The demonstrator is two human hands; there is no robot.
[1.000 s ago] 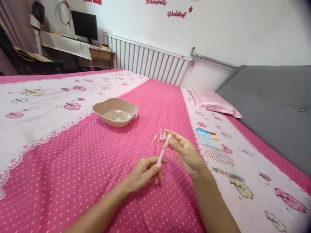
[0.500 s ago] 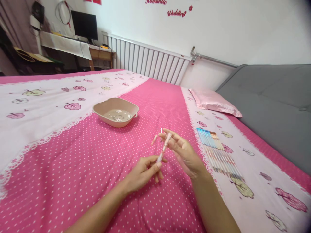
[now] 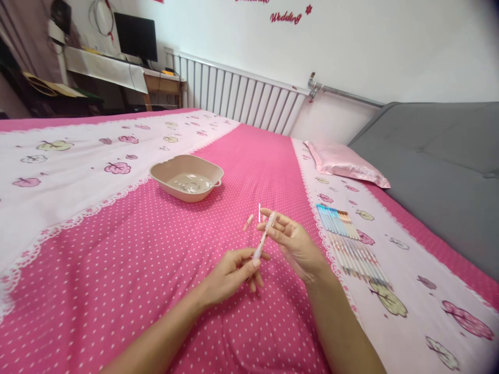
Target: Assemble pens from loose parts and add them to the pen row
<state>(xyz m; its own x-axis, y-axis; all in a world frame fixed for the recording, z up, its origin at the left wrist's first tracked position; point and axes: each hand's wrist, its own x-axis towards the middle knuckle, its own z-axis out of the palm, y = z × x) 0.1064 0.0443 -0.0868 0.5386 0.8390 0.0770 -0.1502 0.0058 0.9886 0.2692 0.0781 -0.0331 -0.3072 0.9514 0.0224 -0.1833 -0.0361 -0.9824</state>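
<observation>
A pale pen barrel with small reddish print slants between my two hands above the pink dotted bedspread. My left hand pinches its lower end between thumb and fingers. At the upper end, my right hand has its thumb and fingers closed around the barrel. A thin white stick stands upright by the right fingertips; whether they grip it I cannot tell. Just beyond the hands, a short pinkish pen part lies on the bedspread.
A beige basin with small clear and white pieces inside sits ahead to the left. Rows of blue, brown and pale pens lie at the right. Farther back are a pink pillow, a grey headboard and a desk with a monitor.
The pen barrel has turned slightly, showing less print. More of the thin white stick shows beside the right fingers. Both hands keep nearly the same place, and the view has tilted slightly.
</observation>
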